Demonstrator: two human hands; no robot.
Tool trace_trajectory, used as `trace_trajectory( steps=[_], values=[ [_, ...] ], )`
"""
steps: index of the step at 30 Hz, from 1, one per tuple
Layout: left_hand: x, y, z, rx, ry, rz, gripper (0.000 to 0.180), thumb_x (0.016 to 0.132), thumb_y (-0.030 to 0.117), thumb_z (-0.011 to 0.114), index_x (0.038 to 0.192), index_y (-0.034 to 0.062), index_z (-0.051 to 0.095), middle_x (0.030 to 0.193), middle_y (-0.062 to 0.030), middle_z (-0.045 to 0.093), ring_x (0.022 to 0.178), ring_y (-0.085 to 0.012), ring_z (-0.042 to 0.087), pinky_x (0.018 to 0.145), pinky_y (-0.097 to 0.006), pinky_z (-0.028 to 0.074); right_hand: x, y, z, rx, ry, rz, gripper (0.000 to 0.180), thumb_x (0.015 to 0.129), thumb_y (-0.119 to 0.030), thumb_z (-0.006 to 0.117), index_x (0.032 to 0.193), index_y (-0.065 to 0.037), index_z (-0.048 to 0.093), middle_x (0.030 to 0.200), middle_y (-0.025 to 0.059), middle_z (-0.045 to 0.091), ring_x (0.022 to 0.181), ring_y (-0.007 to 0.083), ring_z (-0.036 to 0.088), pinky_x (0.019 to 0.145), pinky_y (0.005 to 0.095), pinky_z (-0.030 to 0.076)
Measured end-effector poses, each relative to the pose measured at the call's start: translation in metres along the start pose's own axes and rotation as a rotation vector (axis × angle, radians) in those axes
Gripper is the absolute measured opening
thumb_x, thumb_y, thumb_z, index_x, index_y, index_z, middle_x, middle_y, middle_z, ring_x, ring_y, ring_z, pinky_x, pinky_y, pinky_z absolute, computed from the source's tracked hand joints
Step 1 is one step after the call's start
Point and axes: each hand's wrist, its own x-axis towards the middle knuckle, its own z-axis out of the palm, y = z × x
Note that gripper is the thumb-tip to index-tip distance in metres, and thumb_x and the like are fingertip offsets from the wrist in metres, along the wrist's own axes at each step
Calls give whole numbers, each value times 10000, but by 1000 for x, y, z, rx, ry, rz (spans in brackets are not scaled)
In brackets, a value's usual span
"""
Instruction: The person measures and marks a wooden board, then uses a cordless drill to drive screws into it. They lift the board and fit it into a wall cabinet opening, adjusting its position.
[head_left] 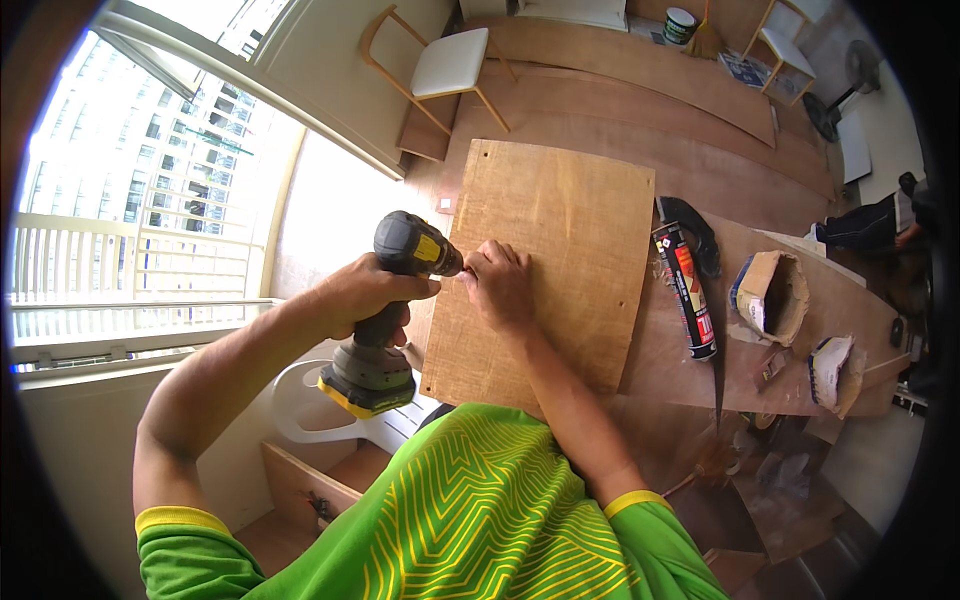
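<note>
My left hand [368,292] is wrapped round the grip of a black and yellow cordless drill [402,243]. The drill lies over the left edge of a rectangular wooden board [575,240], its chuck pointing right. Right at the chuck's tip, my right hand [503,287] rests on the board with its fingers curled and pinched together. Whatever those fingers hold is too small and covered to make out. Small dark holes or screw heads show near the board's corners.
Right of the board lie a sealant tube [685,290] in its gun, a torn cardboard box [772,297] and a smaller torn packet [832,372]. A white-seated chair [450,64] stands beyond the board. A window [150,190] is at left; a person's dark-clothed leg [862,226] shows at far right.
</note>
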Motion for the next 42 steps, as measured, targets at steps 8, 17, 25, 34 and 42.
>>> trace_trajectory(
  steps=[8, 17, 25, 34, 42],
  values=[
    [8, -13, -1, 157, 62, 89, 351, 834, 155, 805, 1092, -18, 641, 711, -49, 603, 516, -152, 618, 470, -310, 547, 0, 0, -2, -41, -63, 9, 186, 833, -253, 819, 945, -165, 700, 1023, 3, 625, 1040, 209, 605, 937, 424, 405],
    [11, -12, -15, 182, 38, 72, 389, 811, 100, 777, 1144, -39, 632, 707, -51, 608, 511, -158, 617, 460, -317, 537, 0, 0, -2, -36, -38, 0, 203, 809, -228, 839, 934, -165, 692, 1007, -11, 631, 1019, 209, 622, 918, 423, 408],
    [4, -7, -13, 192, 21, 97, 332, 816, 55, 751, 1086, -34, 579, 719, -68, 595, 511, -176, 615, 457, -333, 537, -1, 1, -2, -28, -34, -2, 199, 823, -237, 831, 952, -160, 702, 1018, -15, 644, 1031, 205, 623, 932, 432, 409],
    [-5, -8, -13, 155, 33, 105, 330, 805, 78, 756, 1073, -26, 593, 697, -72, 599, 502, -178, 610, 457, -336, 533, 0, 0, -7, -19, -96, 9, 156, 879, -306, 782, 986, -194, 766, 1041, -24, 667, 1053, 200, 615, 963, 426, 402],
    [-41, 11, -20, 37, 22, 237, 276, 807, 97, 758, 1023, -5, 619, 669, -70, 598, 488, -181, 604, 461, -329, 529, -1, 17, -19, 859, 110, 204, 118, 1003, -179, 676, 1055, -85, 727, 1004, 36, 698, 924, 165, 648, 857, 345, 499]
  ],
)
